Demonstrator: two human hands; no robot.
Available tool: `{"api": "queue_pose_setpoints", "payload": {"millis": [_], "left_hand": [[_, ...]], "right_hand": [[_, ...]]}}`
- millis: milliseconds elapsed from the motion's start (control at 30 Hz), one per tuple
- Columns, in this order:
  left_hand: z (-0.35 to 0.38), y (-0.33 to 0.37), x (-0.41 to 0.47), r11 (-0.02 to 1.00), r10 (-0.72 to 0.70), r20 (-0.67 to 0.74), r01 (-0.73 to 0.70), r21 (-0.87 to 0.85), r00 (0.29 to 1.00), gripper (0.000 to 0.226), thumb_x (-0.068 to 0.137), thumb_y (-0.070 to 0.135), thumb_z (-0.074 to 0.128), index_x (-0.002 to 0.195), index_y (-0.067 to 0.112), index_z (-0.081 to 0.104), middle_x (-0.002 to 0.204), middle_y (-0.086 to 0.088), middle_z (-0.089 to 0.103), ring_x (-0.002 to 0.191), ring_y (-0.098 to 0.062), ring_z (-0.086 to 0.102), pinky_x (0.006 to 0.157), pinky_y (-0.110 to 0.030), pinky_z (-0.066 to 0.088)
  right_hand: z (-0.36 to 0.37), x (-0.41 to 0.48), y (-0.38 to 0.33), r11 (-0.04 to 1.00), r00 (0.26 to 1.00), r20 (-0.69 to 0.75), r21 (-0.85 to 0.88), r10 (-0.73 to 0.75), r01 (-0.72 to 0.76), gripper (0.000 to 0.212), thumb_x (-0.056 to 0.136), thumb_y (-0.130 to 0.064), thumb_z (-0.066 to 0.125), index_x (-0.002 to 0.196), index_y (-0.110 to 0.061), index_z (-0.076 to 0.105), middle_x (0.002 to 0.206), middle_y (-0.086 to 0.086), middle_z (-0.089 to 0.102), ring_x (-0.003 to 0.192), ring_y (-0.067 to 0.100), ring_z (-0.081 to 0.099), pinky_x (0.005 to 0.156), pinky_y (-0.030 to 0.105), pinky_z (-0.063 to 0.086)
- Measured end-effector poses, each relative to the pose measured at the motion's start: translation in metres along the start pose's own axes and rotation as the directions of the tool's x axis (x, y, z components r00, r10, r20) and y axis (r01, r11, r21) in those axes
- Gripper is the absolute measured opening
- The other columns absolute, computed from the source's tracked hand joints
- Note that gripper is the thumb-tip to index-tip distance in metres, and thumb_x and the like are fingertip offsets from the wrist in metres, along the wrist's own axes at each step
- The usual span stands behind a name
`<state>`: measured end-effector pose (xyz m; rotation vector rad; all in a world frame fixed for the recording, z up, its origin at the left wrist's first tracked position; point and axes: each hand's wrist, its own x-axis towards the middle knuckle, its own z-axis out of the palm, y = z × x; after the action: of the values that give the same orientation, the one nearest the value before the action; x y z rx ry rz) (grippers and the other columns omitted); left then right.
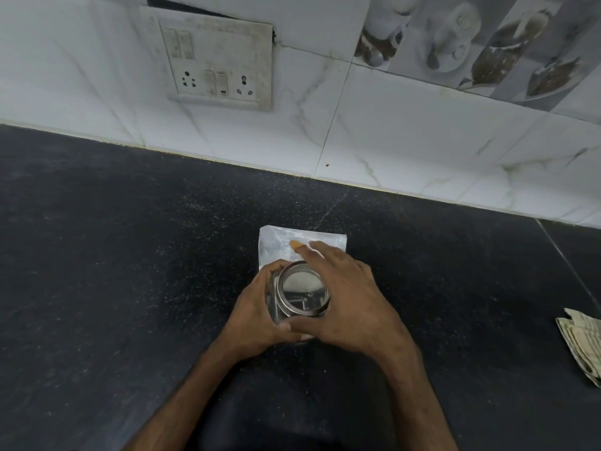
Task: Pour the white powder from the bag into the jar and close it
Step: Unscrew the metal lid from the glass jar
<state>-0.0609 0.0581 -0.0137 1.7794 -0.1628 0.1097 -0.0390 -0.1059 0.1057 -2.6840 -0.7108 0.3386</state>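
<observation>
- Left hand [257, 307] curls round the side of the glass jar [273, 302], which stands on the black counter [130, 255].
- Right hand [351, 297] grips the steel lid [304, 289] on top, with the thumb at its near rim.
- Bag of white powder [276, 242] lies flat just beyond both hands.
- Folded paper [582, 343] lies well to the right of the right hand.

Lid [304, 292] on the jar [274, 304]: polished metal, mirror-bright. Jar wall: clear, glossy. Bag [276, 242] just behind jar: thin transparent plastic, creased, shiny. Counter [113, 255] under jar: dark speckled stone, smooth. Cloth [582, 343] well right of jar: matt fabric.
</observation>
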Motion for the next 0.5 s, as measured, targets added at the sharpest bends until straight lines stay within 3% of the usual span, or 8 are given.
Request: {"api": "queue_pose_setpoints", "payload": {"millis": [100,200,267,333,400,500], "left_hand": [[0.0004,0.0000,-0.0002,1.000,-0.007,-0.003,0.007,-0.011,1.000,0.102,0.045,0.042,0.097,0.132,0.050,0.044,0.130,0.021,0.061,0.122,-0.004,0.060,0.100,-0.023,0.050],[0.0017,0.0002,-0.0012,1.000,-0.012,-0.010,0.011,-0.028,1.000,0.102,0.044,0.048,0.096,0.131,0.057,0.043,0.131,0.025,0.061,0.123,-0.001,0.060,0.099,-0.017,0.049],[0.0009,0.0007,-0.0007,1.000,-0.006,-0.002,0.006,-0.011,1.000,0.101,0.046,0.045,0.097,0.131,0.055,0.043,0.131,0.023,0.060,0.124,-0.004,0.060,0.102,-0.024,0.049],[0.0002,0.0004,-0.0001,1.000,0.000,0.005,0.000,0.001,1.000,0.101,0.047,0.042,0.097,0.131,0.051,0.043,0.130,0.020,0.061,0.123,-0.007,0.060,0.103,-0.029,0.049],[0.0006,0.0010,-0.0005,1.000,0.000,-0.001,0.000,-0.006,1.000,0.102,0.046,0.042,0.098,0.132,0.054,0.043,0.132,0.021,0.060,0.124,-0.005,0.059,0.102,-0.023,0.049],[0.0017,0.0025,-0.0014,1.000,-0.019,-0.017,0.019,-0.024,1.000,0.103,0.045,0.046,0.097,0.132,0.056,0.043,0.133,0.022,0.061,0.124,-0.004,0.060,0.101,-0.022,0.049]], "right_hand": [[-0.0008,0.0022,-0.0067,0.999,0.999,-0.041,-0.046,-0.009,0.007,0.087,0.076,-0.057,0.072,0.152,-0.036,0.034,0.149,-0.010,0.042,0.134,0.013,0.041,0.114,0.042,0.029],[-0.0048,0.0034,-0.0042,0.997,0.992,0.112,-0.056,-0.050,0.057,0.097,0.076,-0.043,0.077,0.155,-0.041,0.021,0.163,-0.008,0.026,0.149,0.015,0.021,0.122,0.047,0.015],[-0.0072,0.0016,-0.0035,0.999,0.995,0.097,-0.037,-0.010,0.014,0.109,0.073,-0.053,0.077,0.155,-0.047,0.006,0.166,-0.009,0.018,0.152,0.016,0.012,0.123,0.045,0.010],[-0.0057,0.0011,-0.0067,0.998,1.000,-0.011,-0.065,0.025,-0.025,0.104,0.073,-0.063,0.072,0.156,-0.043,0.012,0.157,-0.007,0.033,0.144,0.018,0.030,0.116,0.041,0.022],[-0.0053,0.0032,-0.0104,0.995,1.000,-0.015,-0.102,-0.008,0.007,0.092,0.078,-0.056,0.072,0.154,-0.035,0.026,0.148,-0.007,0.041,0.135,0.017,0.040,0.110,0.039,0.029],[-0.0082,0.0047,-0.0095,0.994,0.993,0.101,-0.088,-0.055,0.064,0.096,0.076,-0.040,0.076,0.155,-0.036,0.023,0.160,-0.008,0.032,0.147,0.018,0.024,0.119,0.042,0.014]]}}
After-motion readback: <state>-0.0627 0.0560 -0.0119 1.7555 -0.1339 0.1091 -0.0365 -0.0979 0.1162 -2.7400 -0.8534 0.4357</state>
